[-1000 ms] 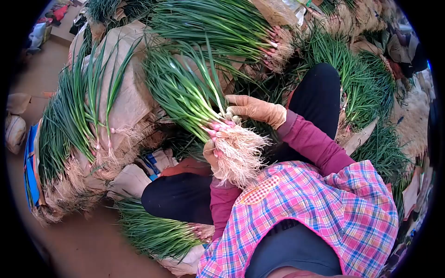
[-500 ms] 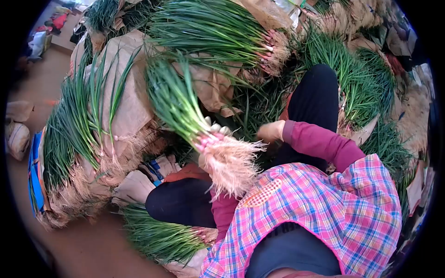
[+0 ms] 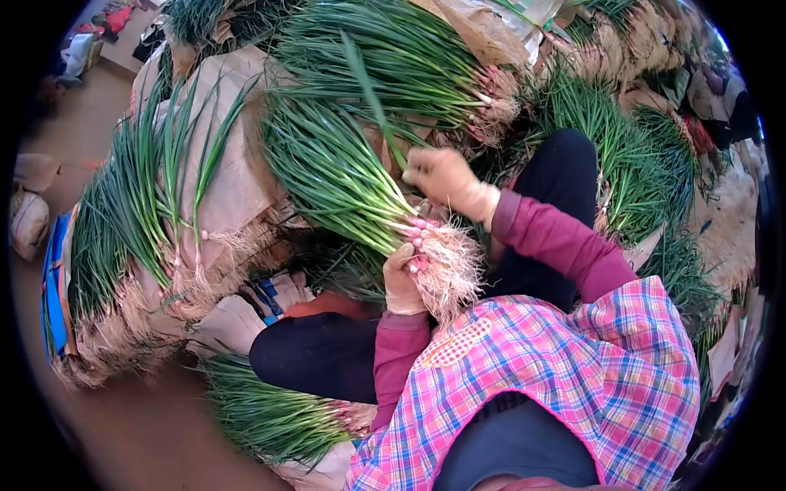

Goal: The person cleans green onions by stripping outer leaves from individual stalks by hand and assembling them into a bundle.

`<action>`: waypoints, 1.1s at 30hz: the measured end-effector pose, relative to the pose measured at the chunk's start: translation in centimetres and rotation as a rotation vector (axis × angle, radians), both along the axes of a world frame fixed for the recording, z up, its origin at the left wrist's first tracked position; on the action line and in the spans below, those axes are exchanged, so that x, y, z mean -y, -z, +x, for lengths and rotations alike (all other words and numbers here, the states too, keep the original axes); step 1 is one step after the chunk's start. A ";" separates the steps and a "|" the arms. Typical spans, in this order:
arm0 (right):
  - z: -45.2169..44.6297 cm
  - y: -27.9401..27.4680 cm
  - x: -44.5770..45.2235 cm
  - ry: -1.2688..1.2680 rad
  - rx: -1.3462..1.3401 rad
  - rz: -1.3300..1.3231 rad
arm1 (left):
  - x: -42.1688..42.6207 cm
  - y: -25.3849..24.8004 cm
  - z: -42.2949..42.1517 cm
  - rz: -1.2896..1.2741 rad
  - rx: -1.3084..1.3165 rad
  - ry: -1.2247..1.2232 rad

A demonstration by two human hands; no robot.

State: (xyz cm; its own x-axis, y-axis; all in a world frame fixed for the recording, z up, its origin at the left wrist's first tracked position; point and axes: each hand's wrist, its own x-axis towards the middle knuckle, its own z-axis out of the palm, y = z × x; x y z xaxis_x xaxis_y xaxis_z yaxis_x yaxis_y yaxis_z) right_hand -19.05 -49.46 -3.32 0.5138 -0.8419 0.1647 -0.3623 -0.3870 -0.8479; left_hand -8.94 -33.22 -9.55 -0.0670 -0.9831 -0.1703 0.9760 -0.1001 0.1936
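Observation:
A bunch of green onions (image 3: 352,176) with pinkish bulbs and long pale roots lies across the middle, leaves up and to the left. My gloved left hand (image 3: 402,285) is wrapped round it near the bulbs; part of the grip is hidden under the bunch. Above the bulbs, my gloved right hand (image 3: 450,182) is closed on a single green onion leaf (image 3: 372,96) that points upward. Whether this leaf is still joined to the bunch cannot be made out.
A larger green onion pile (image 3: 393,61) lies beyond my hands. More green onions rest on brown paper (image 3: 233,139) at left, and another bundle (image 3: 270,409) sits by my knee. Loose greens (image 3: 630,164) are heaped at right. Bare floor (image 3: 131,442) shows at lower left.
The bunch has turned slightly and moved right and a little down in my left hand. My right hand has risen from beside my knee to the bunch and now grips a leaf.

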 end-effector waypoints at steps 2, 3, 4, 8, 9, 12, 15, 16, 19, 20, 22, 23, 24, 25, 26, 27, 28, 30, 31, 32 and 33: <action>0.5 1.6 -1.7 -0.065 -0.144 -0.217 | -0.2 4.8 1.0 -0.181 -0.104 0.000; 0.6 1.9 -1.8 -0.086 -0.149 -0.258 | 0.2 4.3 1.0 -0.224 -0.158 0.040; 0.6 2.3 -1.5 -0.085 -0.129 -0.292 | 0.1 3.7 0.6 -0.216 -0.158 0.052; 0.1 5.1 1.5 0.171 0.095 0.308 | 0.3 -4.7 -1.7 0.050 0.041 -0.119; -0.9 6.6 2.7 0.015 -0.116 -0.042 | 0.4 -5.1 -1.8 -0.004 0.053 -0.168; -3.3 5.5 6.9 0.197 -0.430 -0.455 | 0.4 -4.1 -0.9 -0.026 0.091 -0.124; -4.6 -1.5 13.6 0.519 -0.725 -0.566 | 0.3 -4.2 -1.4 -0.049 -0.001 -0.129; -4.7 -1.5 14.6 0.520 -0.717 -0.566 | 0.6 -4.1 -1.5 -0.071 -0.025 -0.111; -4.4 -0.8 14.2 0.174 -0.645 -0.357 | 0.2 -2.9 -0.9 -0.011 -0.037 -0.104; -3.4 -5.3 9.7 0.167 -0.311 0.437 | 0.3 -3.4 -0.9 -0.030 -0.008 -0.106; -3.1 -2.5 5.3 -0.156 0.106 0.671 | 0.1 -3.3 -0.4 -0.047 -0.007 -0.042; -2.1 -0.1 2.8 -0.153 0.070 0.496 | 0.0 -3.4 -0.5 0.053 0.018 -0.076; -1.4 0.7 0.5 -0.200 0.064 0.737 | 0.1 -2.0 -0.5 0.067 0.037 -0.102; -1.2 1.8 -0.4 -0.189 0.132 0.895 | 0.2 -0.6 -0.5 0.079 0.060 -0.122; -0.7 2.0 -0.6 -0.115 0.251 0.872 | 0.4 -0.7 -0.6 0.089 0.061 -0.111; -0.2 2.2 -0.9 -0.036 0.370 0.850 | 0.3 -0.7 -0.8 0.145 0.082 -0.108; -0.3 2.2 -0.7 0.017 0.410 0.903 | 0.0 -0.8 -0.9 0.199 0.105 -0.101; 0.5 2.6 -1.5 0.069 0.439 0.809 | -0.2 -0.1 -0.3 0.142 0.132 -0.063; 0.3 2.6 -2.1 0.098 0.469 0.794 | -0.3 0.1 -0.1 0.080 0.151 -0.044; -0.1 1.8 -2.3 0.119 0.504 0.971 | -0.3 -1.9 -0.4 0.028 0.078 -0.039; -0.2 3.6 -1.7 0.163 0.603 1.119 | -0.3 -2.3 -0.3 -0.007 -0.018 -0.038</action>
